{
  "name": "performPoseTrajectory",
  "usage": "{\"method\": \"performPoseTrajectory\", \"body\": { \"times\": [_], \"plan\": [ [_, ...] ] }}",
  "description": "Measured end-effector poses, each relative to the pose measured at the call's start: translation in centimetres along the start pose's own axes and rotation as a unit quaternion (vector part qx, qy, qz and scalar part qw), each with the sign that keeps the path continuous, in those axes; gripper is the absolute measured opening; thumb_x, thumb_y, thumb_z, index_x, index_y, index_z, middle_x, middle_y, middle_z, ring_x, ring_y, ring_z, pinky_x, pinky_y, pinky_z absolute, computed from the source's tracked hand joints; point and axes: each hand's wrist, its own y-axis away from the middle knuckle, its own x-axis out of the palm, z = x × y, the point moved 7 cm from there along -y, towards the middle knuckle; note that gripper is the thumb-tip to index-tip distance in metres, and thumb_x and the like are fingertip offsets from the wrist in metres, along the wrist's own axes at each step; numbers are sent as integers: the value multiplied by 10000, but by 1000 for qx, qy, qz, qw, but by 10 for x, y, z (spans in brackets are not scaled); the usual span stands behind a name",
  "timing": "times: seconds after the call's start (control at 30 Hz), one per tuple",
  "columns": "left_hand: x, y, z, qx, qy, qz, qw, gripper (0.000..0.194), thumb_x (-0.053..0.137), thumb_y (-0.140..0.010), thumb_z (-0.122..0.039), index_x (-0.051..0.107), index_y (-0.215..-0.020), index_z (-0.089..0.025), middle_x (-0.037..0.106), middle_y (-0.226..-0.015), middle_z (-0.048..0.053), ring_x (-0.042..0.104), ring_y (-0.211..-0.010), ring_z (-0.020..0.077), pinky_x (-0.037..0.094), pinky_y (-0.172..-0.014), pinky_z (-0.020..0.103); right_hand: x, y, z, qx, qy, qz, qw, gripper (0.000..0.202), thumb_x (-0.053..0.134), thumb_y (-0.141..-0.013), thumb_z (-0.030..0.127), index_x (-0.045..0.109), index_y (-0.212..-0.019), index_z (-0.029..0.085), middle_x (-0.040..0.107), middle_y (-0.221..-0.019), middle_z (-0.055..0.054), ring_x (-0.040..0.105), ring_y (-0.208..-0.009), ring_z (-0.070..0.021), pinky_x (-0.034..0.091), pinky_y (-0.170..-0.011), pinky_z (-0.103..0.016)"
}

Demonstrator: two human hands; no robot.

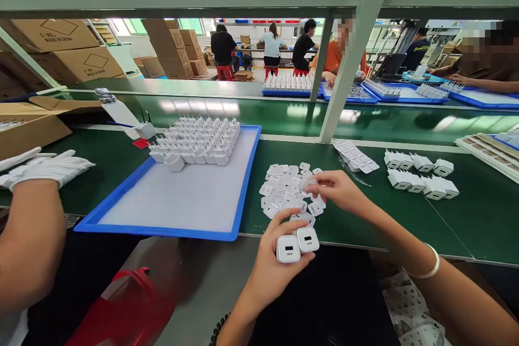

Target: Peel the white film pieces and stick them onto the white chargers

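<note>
My left hand (273, 262) is wrapped round two white chargers (288, 248), side by side, their faces with dark port slots turned toward me. Above it, over a loose pile of small white square pieces (279, 189), my right hand (330, 188) pinches one pale piece (308, 184) between thumb and fingers. To the right on the green table (405, 227), several white chargers (421, 184) lie in two rows. A stack of flat white sheets (356, 157) lies behind my right hand.
A blue-rimmed tray (239, 211) with many upright plugs (198, 140) is on the left. A co-worker's gloved hand (52, 167) rests beside an open carton (36, 130). A slanted metal post (352, 59) rises behind. People sit further back.
</note>
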Motion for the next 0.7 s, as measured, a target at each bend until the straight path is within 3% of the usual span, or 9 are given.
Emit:
{"method": "performPoseTrajectory", "body": {
  "times": [0.1,0.17,0.27,0.4,0.5,0.7],
  "plan": [
    [8,-9,-3,6,-9,20,1000,495,779,-708,-150,647,-1162,-296,486,-1415,60,489,-1301,272,446,-1050,403,4,34,11,-6,-98,5,995,363,564,-875,450,600,-655,164,502,-749,0,396,-547,-95,331,-487,-241],
    [16,-12,-5,2,-21,32,999,527,792,-690,-149,647,-1174,-297,554,-1351,63,420,-1359,289,403,-1089,440,11,50,11,18,-143,26,989,399,535,-900,462,560,-634,165,442,-681,21,379,-546,-94,325,-493,-239],
    [26,-13,-10,4,-18,41,999,487,782,-684,-116,672,-1132,-272,648,-1207,63,467,-1312,291,400,-1083,460,16,65,6,40,-199,30,979,312,576,-890,447,588,-749,169,483,-656,32,412,-539,-97,363,-516,-241],
    [34,-12,-14,-23,50,32,998,451,786,-678,-113,670,-1097,-234,676,-1103,52,648,-982,214,516,-886,354,1,72,-3,52,-247,-65,966,271,748,-762,396,621,-847,173,584,-725,18,481,-521,-100,410,-487,-240],
    [39,-12,-13,-48,74,30,996,431,783,-681,-107,666,-1077,-232,680,-1036,33,641,-907,181,508,-791,288,-2,73,-4,49,-247,-42,967,253,750,-762,387,650,-764,154,586,-694,11,478,-519,-95,408,-488,-237],
    [49,-20,-10,-55,66,64,994,438,776,-692,-106,663,-1092,-244,653,-1051,31,607,-974,197,468,-883,328,-3,72,-5,27,-236,20,971,186,647,-848,332,695,-803,158,560,-773,9,485,-571,-87,406,-546,-233]
  ]
}}
